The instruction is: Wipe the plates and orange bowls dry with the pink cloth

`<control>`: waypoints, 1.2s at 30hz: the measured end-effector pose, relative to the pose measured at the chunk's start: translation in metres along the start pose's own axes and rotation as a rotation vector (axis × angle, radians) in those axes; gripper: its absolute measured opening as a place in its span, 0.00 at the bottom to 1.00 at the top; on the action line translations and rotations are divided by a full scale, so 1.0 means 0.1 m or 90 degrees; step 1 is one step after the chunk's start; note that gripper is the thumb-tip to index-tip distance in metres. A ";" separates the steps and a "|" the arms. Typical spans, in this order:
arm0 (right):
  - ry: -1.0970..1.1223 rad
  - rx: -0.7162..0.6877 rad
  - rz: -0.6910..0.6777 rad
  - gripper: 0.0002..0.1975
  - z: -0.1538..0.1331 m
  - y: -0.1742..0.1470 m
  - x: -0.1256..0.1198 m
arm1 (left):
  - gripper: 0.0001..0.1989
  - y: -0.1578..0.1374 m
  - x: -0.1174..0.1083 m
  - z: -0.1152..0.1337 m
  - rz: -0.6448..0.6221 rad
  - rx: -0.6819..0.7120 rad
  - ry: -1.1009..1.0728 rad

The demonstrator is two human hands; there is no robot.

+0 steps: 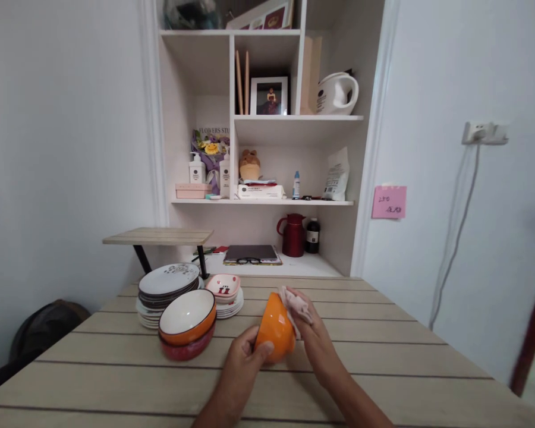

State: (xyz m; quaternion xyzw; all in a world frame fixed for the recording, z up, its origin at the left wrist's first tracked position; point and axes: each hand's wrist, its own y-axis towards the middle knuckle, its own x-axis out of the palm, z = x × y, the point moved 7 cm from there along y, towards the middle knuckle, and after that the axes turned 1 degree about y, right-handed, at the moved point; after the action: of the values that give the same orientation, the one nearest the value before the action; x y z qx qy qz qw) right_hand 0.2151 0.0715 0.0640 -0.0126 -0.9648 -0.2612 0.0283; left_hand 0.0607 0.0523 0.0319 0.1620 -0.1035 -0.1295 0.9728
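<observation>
An orange bowl (275, 326), tipped on its side, is held above the wooden table (339, 392). My left hand (248, 351) grips its near left edge, thumb lying on the glossy outside. On the bowl's right side, my right hand (311, 327) presses a crumpled pale cloth (296, 305) to the outer surface, with its fingers closed round the cloth. To the left, an orange bowl with a white inside (188, 316) sits in a red bowl (188, 346). Behind these stand a stack of plates (169, 279) and small square patterned dishes (223, 286) on white plates (230, 307).
A small raised wooden stand (158, 236) with black legs is at the table's back left. Beyond the far edge, a white shelf unit (294, 119) holds a red jug (293, 235), a dark bottle (312, 236) and a closed laptop (252, 253). A cable (457, 244) hangs at right.
</observation>
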 end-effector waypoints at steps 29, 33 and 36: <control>0.149 0.093 0.007 0.24 0.39 -0.06 0.30 | 0.17 0.09 -0.40 -0.22 0.167 -0.100 -0.559; -0.094 -0.086 0.044 0.20 0.24 -0.19 0.31 | 0.18 0.10 -0.44 -0.23 0.216 -0.093 -0.575; -0.279 -0.253 0.044 0.14 0.07 -0.33 0.40 | 0.17 0.10 -0.42 -0.22 0.224 -0.097 -0.566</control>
State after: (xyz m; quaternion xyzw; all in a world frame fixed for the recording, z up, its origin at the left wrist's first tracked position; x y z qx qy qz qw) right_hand 0.1730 0.0467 0.0437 -0.1067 -0.8770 -0.4347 -0.1746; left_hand 0.0283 0.0800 0.0078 -0.0009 -0.5251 -0.0267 0.8506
